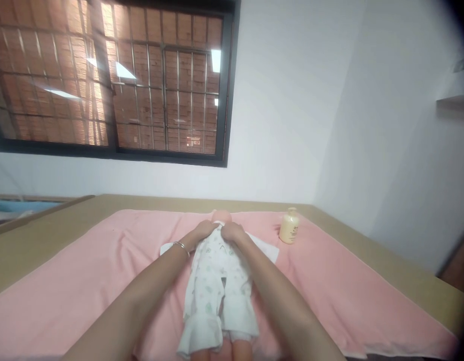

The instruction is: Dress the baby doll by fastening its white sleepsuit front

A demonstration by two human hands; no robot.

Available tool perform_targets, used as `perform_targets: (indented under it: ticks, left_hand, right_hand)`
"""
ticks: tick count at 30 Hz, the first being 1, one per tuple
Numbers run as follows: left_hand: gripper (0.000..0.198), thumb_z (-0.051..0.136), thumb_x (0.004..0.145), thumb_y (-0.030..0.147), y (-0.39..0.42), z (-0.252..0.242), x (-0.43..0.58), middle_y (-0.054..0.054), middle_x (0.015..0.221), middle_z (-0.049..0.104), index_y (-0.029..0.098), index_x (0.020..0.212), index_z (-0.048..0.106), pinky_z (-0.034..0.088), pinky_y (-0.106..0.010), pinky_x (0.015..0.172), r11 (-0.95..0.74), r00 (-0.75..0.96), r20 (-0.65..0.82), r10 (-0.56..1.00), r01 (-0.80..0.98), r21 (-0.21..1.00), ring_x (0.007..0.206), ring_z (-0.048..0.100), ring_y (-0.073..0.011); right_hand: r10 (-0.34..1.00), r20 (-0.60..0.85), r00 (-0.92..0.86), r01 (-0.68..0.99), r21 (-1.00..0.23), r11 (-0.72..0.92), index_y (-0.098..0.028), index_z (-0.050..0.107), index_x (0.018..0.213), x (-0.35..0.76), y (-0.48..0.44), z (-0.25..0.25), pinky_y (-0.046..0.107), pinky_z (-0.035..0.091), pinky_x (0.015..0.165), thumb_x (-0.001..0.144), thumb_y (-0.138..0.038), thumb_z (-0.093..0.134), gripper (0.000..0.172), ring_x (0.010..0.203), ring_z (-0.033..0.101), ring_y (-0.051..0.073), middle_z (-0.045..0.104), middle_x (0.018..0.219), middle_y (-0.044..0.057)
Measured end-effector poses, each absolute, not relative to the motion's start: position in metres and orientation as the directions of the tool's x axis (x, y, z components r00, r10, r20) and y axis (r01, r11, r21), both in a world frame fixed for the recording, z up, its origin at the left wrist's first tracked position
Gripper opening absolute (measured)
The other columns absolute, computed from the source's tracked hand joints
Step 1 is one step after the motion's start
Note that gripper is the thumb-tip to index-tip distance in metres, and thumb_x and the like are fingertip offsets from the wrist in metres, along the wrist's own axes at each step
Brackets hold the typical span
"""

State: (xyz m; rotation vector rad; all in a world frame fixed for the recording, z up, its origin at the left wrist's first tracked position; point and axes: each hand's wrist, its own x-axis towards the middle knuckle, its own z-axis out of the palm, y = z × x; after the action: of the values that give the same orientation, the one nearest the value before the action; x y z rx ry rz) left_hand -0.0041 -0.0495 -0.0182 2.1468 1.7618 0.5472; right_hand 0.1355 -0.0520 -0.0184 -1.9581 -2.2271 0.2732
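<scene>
Bench [40, 235]: tan and flat. Its bare part shows at the far left, and the rest lies under the towel.
Towel [85, 281]: pink, spread across the bench, with soft wrinkles. The doll lies on it.
Bracelet [181, 245]: a thin metal band on the left wrist, just short of the hand.
Left hand [204, 229]: fingers curled shut, pinching the garment's top edge on its left side, next to the doll's head.
Doll [221, 215]: lies on its back along the middle of the towel, head away from the person and legs toward them. It sits between the two forearms, and only a bit of the pink head shows past the knuckles.
Garment [217, 281]: white, with small pale prints and a frilled hem, open down the front.
Garment, handling: it looks thin, light and limp, so it would probably bunch or slide off smooth limbs. The collar edge and front seams seem the best places to hold it.
Doll, handling: it is probably light with floppy limbs, so it is best steadied at the torso.
Right hand [232, 231]: also closed, pinching the collar on the right side. Its knuckles nearly touch the left hand's.
Bottle [289, 226]: cream-coloured and upright on the towel, to the right of the doll and clear of both hands.
</scene>
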Motion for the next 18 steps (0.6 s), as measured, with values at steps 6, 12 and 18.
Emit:
perform_targets:
  ticks: [6,12,18]
  left_hand:
    - [0.053,0.03,0.089,0.051,-0.05,-0.024,-0.001,-0.018,0.117,0.063,0.013,0.107,0.063,0.043,-0.037,0.087,-0.214,0.173,0.131,0.976,0.873,0.439,0.107,0.059,-0.0307]
    - [0.049,0.031,0.088,0.046,-0.059,-0.027,0.0,-0.019,0.117,0.062,0.014,0.11,0.061,0.043,-0.043,0.087,-0.258,0.197,0.189,0.962,0.883,0.392,0.107,0.058,-0.0344]
    - [0.056,0.022,0.09,0.056,-0.053,-0.029,-0.012,-0.007,0.118,0.064,0.023,0.111,0.062,0.045,-0.03,0.086,-0.337,0.295,0.163,0.941,0.841,0.422,0.105,0.061,-0.0236]
  right_hand:
    - [0.997,0.057,-0.049,0.965,-0.256,0.062,-0.021,0.065,0.11,0.126,-0.055,-0.019,0.05,0.022,0.104,0.09,-0.031,0.042,0.033,0.117,0.051,0.029,0.062,0.118,0.013]
    - [0.996,0.089,-0.002,0.963,-0.268,0.026,-0.02,0.065,0.111,0.115,-0.059,-0.017,0.046,0.023,0.103,0.089,-0.031,0.042,0.034,0.116,0.052,0.027,0.062,0.117,0.014]
    - [1.0,0.023,0.014,0.96,-0.279,-0.007,-0.017,0.063,0.116,0.126,-0.056,-0.023,0.048,0.031,0.099,0.091,-0.037,0.037,0.041,0.115,0.053,0.03,0.06,0.121,0.015]
